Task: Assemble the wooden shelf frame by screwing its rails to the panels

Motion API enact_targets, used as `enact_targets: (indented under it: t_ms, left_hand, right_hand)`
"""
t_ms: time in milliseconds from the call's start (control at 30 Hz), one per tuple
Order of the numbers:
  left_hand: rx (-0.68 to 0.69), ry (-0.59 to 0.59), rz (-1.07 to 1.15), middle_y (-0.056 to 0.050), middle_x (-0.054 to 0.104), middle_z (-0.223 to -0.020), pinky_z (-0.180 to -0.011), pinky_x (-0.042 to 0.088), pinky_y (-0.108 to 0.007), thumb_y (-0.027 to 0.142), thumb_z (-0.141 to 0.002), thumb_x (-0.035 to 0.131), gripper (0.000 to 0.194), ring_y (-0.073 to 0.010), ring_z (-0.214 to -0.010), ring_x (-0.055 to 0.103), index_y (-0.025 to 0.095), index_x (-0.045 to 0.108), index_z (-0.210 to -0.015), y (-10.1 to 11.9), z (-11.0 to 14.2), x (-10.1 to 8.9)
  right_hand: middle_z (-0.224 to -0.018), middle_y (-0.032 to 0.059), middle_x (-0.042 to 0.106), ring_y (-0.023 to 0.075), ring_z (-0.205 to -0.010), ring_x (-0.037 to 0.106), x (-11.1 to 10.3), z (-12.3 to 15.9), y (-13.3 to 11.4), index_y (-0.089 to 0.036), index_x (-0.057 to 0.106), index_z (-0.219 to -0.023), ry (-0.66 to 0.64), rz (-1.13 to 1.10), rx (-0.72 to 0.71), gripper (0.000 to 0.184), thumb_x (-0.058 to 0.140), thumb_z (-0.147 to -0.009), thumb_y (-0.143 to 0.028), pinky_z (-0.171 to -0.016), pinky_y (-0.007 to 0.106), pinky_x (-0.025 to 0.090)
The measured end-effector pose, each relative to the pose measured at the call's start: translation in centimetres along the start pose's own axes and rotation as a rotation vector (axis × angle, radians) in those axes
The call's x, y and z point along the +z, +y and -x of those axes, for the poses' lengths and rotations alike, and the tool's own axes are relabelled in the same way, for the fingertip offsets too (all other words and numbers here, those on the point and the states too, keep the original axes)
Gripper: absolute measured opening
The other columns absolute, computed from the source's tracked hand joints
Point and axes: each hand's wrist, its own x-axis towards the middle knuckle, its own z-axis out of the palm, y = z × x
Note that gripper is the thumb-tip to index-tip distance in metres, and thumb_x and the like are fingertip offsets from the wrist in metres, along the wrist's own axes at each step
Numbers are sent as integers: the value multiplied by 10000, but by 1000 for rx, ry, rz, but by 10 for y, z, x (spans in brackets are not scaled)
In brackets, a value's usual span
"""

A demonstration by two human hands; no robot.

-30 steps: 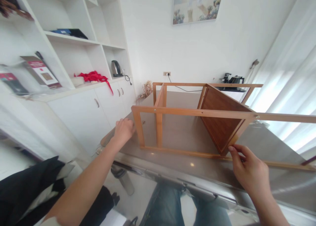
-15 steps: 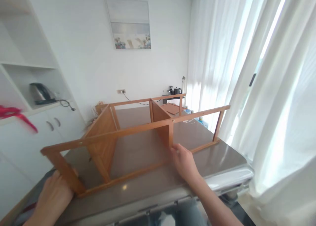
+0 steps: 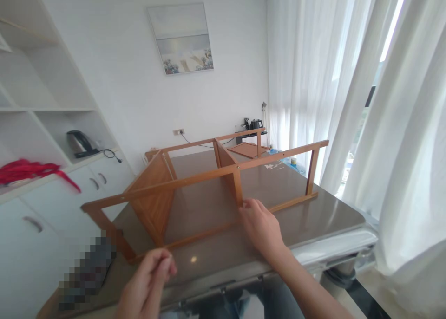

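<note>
A wooden shelf frame (image 3: pixel 195 179) lies on its side on the brown tabletop, with slatted shelves between its rails. My right hand (image 3: pixel 261 224) is at the lower part of the frame's middle post. Its thumb and fingers are pinched together against the post's edge, and what they hold is hidden. My left hand (image 3: pixel 148 282) is in front of the near lower rail, off the frame. Its fingers are curled together, and anything in them is too small to make out.
A flat wooden panel (image 3: pixel 247 149) lies at the table's far end, near some small white scraps (image 3: pixel 274 166). White curtains (image 3: pixel 383 161) hang at the right. On the left cabinet are a kettle (image 3: pixel 79 143) and red ribbon (image 3: pixel 31 169). A pixelated patch covers the table's left edge.
My left hand has let go of the frame's left end post and moved right, in front of the lower rail. My right hand stays at the middle post. The view has turned slightly left.
</note>
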Motion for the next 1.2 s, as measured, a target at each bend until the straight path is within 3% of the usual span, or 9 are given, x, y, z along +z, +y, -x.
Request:
enact_targets:
  t_ms: [100,167,267,400,600,867,967,1067,1200]
  left_hand:
    - [-122,-136,366,-19,647,-720,-653,510,-257,622,-931,595,434,-157,-660,595,196,646,-866,38,-1,47]
    - [-262,-180,620,-18,638,-716,-599,480,-246,592,-880,694,419,-132,-618,561,180,634,-834,48,-2,73]
    - [-437,-235,890,-8,623,-698,-540,439,-225,533,-766,839,437,-108,-580,538,159,662,-908,47,0,104]
    - [-534,-314,991,-26,672,-749,-569,469,-221,473,-699,910,570,-113,-622,598,132,666,-1085,39,7,134]
    - [-394,-544,879,-19,700,-699,-522,480,-242,472,-825,812,485,-146,-562,634,170,535,-1083,40,21,149]
    - [-301,-518,768,35,656,-692,-581,513,-259,443,-927,700,345,-131,-576,608,225,454,-1034,50,30,151]
    - [-216,-507,632,2,668,-684,-587,503,-269,527,-952,619,351,-157,-599,623,207,508,-1045,46,14,143]
    - [-38,-318,320,-34,682,-783,-697,508,-294,549,-977,547,354,-181,-741,651,196,571,-974,42,-29,128]
    - [141,2,-59,-28,619,-901,-813,508,-395,591,-864,664,420,-234,-852,626,214,530,-990,48,-96,127]
  right_hand:
    - [-1135,91,716,232,-884,661,-20,25,-2,-226,574,-1228,11,-212,65,325,487,-991,-430,-774,333,463]
    - [-1179,90,719,236,-966,651,-31,45,4,-235,555,-1235,-85,-473,182,330,502,-948,-389,-852,350,479]
    - [-1155,94,750,251,-1069,645,-37,76,18,-240,551,-1156,-171,-852,398,312,518,-865,-347,-917,372,486]
    - [-1109,95,762,239,-1068,660,-35,106,21,-253,546,-1145,-169,-998,515,291,568,-948,-467,-955,380,482]
    - [-917,29,714,172,-826,682,-42,120,-4,-260,624,-1189,-262,-1037,348,290,645,-977,-456,-770,295,539]
    - [-758,21,653,158,-676,651,-36,118,-10,-205,771,-796,-257,-1178,341,232,740,-906,-407,-675,296,539]
    - [-757,34,687,170,-699,662,-34,114,-2,-192,742,-776,-178,-1080,362,305,721,-913,-463,-685,290,526]
    - [-780,54,740,176,-710,667,-41,90,12,-185,725,-853,-86,-803,369,367,664,-936,-537,-626,257,491]
    - [-867,45,764,168,-796,704,-53,18,28,-199,712,-932,-193,-32,184,319,505,-1042,-416,-724,249,518]
